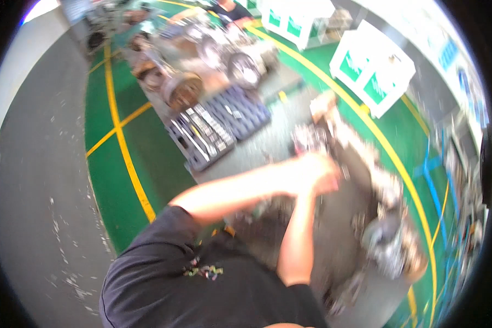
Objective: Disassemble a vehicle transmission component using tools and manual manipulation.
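Note:
My left hand [321, 165] and my right hand [307, 187] come together over the bench, one overlapping the other. Both are smeared by motion, so their fingers and anything between them cannot be made out. Just beyond them lies a blurred metal part with some red on it [309, 138]. A long, rough metal assembly [361, 147] runs along the bench to their right. Left of the hands, past my left forearm, lies an opened dark tool case [205, 161] with sockets and bar-shaped tools in its near half.
Farther along the bench stand drum-like metal parts [183, 90] and a round hub [244, 70]. A grey metal part [385, 240] sits near right. White-and-green boxes [372, 65] stand on the green floor [139, 136] beyond. Another person [232, 11] is at the far end.

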### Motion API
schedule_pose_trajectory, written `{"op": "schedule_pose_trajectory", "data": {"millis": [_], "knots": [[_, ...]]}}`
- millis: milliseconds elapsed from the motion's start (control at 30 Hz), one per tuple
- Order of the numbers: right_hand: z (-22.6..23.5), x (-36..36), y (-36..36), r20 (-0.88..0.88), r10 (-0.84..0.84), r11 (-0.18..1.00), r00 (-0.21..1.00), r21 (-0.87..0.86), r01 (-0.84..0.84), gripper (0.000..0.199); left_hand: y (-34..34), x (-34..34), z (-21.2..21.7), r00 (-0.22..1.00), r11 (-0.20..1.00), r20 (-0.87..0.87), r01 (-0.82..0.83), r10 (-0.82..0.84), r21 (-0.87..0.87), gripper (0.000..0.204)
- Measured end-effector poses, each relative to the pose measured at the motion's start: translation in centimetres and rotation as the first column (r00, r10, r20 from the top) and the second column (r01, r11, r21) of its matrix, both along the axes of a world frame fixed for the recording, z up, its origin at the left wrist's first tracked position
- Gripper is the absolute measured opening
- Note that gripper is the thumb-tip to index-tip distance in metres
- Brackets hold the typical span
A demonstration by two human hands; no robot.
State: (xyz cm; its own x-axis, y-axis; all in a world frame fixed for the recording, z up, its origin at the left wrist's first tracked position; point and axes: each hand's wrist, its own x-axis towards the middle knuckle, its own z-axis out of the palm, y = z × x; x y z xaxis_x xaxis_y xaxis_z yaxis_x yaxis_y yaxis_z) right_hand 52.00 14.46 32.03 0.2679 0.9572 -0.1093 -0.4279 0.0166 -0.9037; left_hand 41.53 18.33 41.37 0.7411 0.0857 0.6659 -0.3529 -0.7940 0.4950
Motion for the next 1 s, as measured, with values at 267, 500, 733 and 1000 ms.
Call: {"op": "schedule_pose_trajectory", "data": {"millis": [267, 500, 733, 1000], "knots": [[-0.3, 2.5, -3.6, 0.420, -0.359, 0.926, 0.833, 0.273, 0.261, 0.023, 2.2, -2.1, -0.6, 0.980, 0.977, 0.006, -0.197, 0.198, -0.081, 0.018], [-0.1, 1.7, -5.8, 0.501, 0.347, 0.931, 0.792, -0.086, -0.353, 0.028, 1.2, -0.5, 1.2, 0.944, 0.886, -0.226, -0.309, 0.242, -0.345, 0.016], [-3.0, 6.0, -7.2, 0.689, 0.268, 0.945, 0.673, -0.054, -0.321, 0.020, -1.1, 2.1, -0.8, 0.936, 0.933, -0.080, -0.330, 0.343, 0.141, 0.021], [0.5, 3.9, -7.3, 0.705, -0.271, 0.963, 0.656, 0.201, 0.181, 0.020, -2.5, 2.7, 0.5, 0.959, 0.931, -0.060, -0.253, 0.278, 0.261, 0.022]]}}
